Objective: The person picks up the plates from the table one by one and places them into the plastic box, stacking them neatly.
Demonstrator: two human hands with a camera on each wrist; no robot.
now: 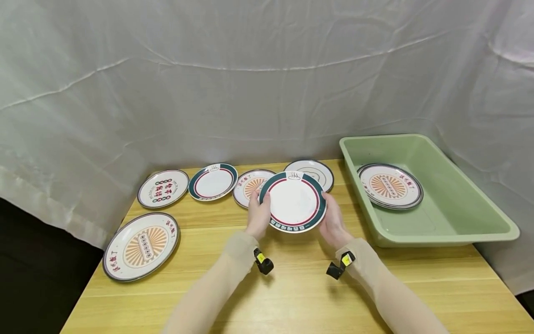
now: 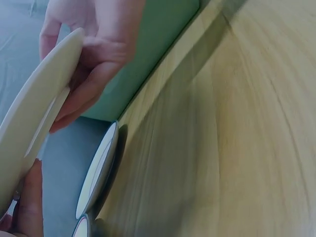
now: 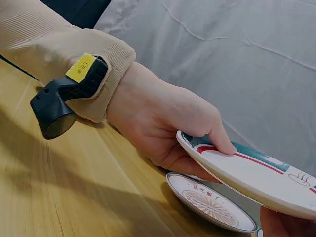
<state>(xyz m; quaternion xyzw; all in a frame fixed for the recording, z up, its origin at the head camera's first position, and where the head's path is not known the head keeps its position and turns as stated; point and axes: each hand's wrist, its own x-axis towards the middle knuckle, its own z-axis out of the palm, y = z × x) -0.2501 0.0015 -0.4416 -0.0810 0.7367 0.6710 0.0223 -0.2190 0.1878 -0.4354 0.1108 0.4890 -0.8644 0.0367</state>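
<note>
A white plate [image 1: 294,202] with a dark green band and a red ring is raised above the wooden table, tilted so its face shows in the head view. My left hand [image 1: 258,215] grips its left edge, thumb [image 3: 222,140] over the rim and fingers beneath. On the opposite edge, my right hand [image 1: 332,222] holds the rim, with fingers curled under the plate in the left wrist view. Behind the held plate and partly covered by it lie a sunburst plate [image 1: 249,184] and a plate with grey line work [image 1: 323,174].
A green basin [image 1: 459,236] on the right contains stacked sunburst plates [image 1: 388,185]. Along the back left lie a plate with red and green characters [image 1: 162,189] and another green-banded plate [image 1: 213,182]. A larger sunburst plate [image 1: 142,246] sits at the table's left edge. Grey cloth [image 1: 250,102] hangs behind.
</note>
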